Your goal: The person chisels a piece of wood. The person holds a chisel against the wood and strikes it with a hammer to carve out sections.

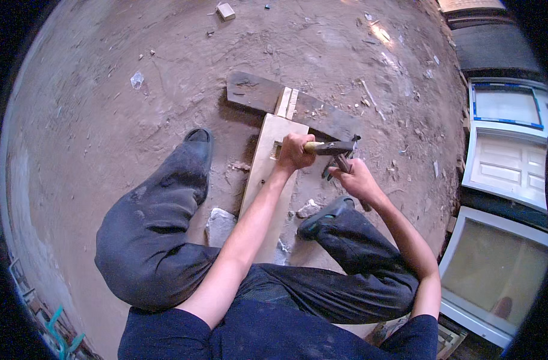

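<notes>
Right now, L hand (296, 152) is closed tight round a yellow-ended tool (310, 147), over the long pale plank (272, 128). R hand (356, 179) is closed round the hammer (334, 149); its head is right by the tool's yellow end, can't tell if they touch. Plank lies b/w the 2 legs (157, 219), far end at a dark board (250, 90) on the dirt floor (166, 114).

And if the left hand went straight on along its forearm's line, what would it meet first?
Probably the dark plank lying crosswise at the far end of the pale board, though the left hand may sit high enough to pass over it; depth is unclear.
</notes>
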The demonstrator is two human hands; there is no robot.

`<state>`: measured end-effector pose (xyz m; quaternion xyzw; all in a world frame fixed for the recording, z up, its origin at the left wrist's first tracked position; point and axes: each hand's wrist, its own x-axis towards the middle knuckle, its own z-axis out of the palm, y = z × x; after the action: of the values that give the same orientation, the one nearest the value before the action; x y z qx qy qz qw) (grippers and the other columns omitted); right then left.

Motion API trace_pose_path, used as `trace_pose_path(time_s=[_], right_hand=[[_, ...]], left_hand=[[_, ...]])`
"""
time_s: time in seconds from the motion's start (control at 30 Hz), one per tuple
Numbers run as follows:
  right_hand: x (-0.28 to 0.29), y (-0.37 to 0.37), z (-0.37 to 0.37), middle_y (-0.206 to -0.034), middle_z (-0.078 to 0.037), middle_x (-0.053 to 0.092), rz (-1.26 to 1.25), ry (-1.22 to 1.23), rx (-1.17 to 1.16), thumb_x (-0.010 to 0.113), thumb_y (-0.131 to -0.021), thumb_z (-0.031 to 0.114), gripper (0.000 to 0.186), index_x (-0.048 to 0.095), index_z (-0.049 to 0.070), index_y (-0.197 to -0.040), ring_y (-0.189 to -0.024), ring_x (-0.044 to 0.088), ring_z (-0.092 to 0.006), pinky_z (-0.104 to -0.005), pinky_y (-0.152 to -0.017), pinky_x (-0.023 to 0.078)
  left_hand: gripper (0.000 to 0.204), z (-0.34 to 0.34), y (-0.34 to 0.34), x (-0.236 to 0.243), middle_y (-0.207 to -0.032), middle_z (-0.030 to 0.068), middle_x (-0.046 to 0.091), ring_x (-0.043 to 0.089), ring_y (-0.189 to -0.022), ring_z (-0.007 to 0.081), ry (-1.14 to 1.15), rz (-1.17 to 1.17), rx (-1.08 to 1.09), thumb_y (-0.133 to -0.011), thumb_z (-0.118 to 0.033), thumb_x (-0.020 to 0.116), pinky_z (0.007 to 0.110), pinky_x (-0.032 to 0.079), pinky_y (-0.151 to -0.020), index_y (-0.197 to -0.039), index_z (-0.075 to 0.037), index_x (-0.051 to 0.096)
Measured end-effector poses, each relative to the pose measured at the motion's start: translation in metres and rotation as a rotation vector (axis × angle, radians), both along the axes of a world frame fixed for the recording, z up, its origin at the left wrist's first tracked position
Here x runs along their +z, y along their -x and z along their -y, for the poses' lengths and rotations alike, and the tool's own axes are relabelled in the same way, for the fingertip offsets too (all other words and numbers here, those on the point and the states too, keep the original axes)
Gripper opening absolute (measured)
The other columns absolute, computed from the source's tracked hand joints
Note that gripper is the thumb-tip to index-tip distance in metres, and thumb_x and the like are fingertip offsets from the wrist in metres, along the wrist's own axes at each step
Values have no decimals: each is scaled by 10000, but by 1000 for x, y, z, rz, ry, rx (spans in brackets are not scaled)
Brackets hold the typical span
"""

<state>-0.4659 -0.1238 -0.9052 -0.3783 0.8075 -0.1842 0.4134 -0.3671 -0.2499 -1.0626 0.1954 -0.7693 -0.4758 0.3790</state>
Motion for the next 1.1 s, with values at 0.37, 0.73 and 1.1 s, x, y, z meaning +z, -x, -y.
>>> trace_pose_path(time_s=[0.37, 0.73, 1.1], right_hand=[[-18, 17, -28, -542, 43, 414, -40, 354, -120, 647, -896, 246, 320, 530, 63, -661, -500, 395, -72, -283, -449, 303], [-17, 9, -37, -562, 36, 412, 231, 392, -361, 593, -913, 339, 398, 505, 48, -657, -505, 409, -95, -298, -462, 312], [-6, 10, -9, -522, 45, 452, 114, -54, -181, 611, -879, 249, 303, 582, 44, -659, -474, 393, -56, -284, -434, 290]], left_hand=[[142, -5, 3, -1, -554, 152, 550, 596, -538, 351, 59, 48, -34, -668, -172, 628, 436, 451, -477, -621, -101, 515], [312, 0, 2, -10, -540, 124, 541, 594, -510, 312, -29, -2, -13, -764, -361, 644, 395, 442, -471, -629, -96, 549], [136, 0, 0, -1, -569, 157, 550, 593, -541, 353, -17, 9, 1, -687, -159, 632, 425, 449, -476, -627, -88, 532]])
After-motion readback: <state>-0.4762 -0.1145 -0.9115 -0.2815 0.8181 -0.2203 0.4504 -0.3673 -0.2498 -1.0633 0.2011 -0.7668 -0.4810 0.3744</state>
